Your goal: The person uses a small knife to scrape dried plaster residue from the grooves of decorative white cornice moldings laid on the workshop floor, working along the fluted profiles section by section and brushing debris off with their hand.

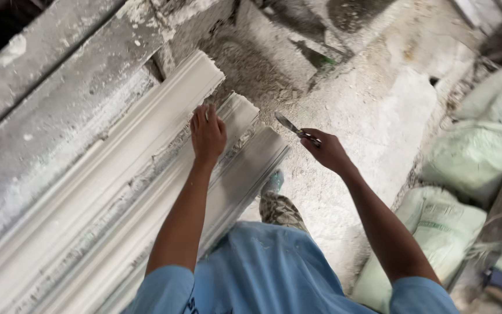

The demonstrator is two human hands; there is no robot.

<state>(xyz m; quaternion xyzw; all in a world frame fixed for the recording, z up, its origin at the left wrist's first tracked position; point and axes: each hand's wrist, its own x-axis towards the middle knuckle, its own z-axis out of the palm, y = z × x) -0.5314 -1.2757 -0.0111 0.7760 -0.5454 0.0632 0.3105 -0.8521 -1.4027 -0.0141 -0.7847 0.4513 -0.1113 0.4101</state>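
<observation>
Left hand [207, 135] lies palm-down on the mouldings [146, 192], fingers spread flat, gripping nothing; it bridges the near end of the top moulding and the one just below. Right hand [327, 152] is closed around the handle of a knife [295, 128], blade pointing up-left, held in the air clear of the mouldings, just right of their ends.

Mouldings: several long white plaster profiles stacked side by side, running diagonally from lower left to upper centre, ends staggered. They lean against a rough grey ledge [53, 110] crusted with plaster along the left. Crumbs of plaster sit in the grooves between the profiles.

Floor [373, 104] is dusty white, caked with plaster. Pale green sacks [472, 157] are piled along the right edge, well apart from the hands. Person wears a blue shirt [268, 273] and patterned trousers; one foot [273, 181] shows on the floor just beside the lowest moulding's end.

Upper right corner is blurred, contents can't be told
</observation>
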